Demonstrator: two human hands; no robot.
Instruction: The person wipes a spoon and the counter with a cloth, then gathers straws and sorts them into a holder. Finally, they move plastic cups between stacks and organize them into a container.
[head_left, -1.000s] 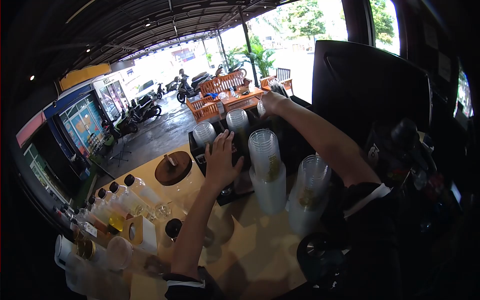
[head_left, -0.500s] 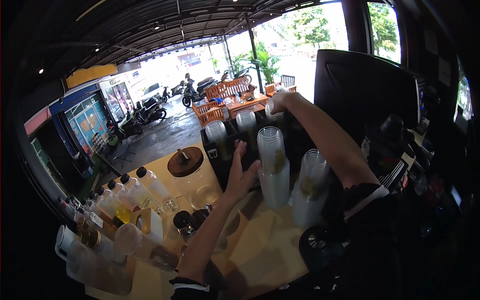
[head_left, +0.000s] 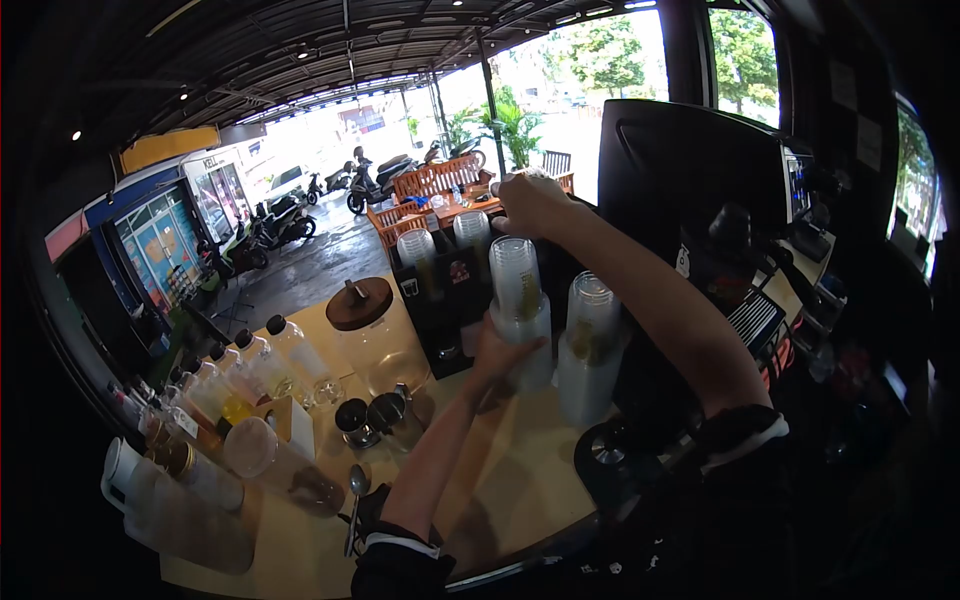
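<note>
My left hand [head_left: 500, 350] is wrapped round the lower part of a tall stack of clear plastic cups [head_left: 516, 280] on the wooden counter [head_left: 470, 480]. My right hand [head_left: 535, 203] is raised above the black cup holder [head_left: 445, 290], its fingers curled; what they hold, if anything, is hidden. Two shorter cup stacks, one at the left [head_left: 415, 247] and one beside it [head_left: 471, 230], stand in the holder. Another tall cup stack [head_left: 590, 350] stands to the right, below my right forearm.
A glass jar with a wooden lid [head_left: 360, 304], metal jiggers [head_left: 356, 420], a spoon [head_left: 357, 480] and several bottles [head_left: 300, 352] are at the left. A large black machine [head_left: 690, 160] stands at the right. Wooden benches and motorbikes are outside.
My left hand has moved from open in front of the holder onto the tall cup stack. My right hand remains raised over the holder. The whole view has shifted slightly.
</note>
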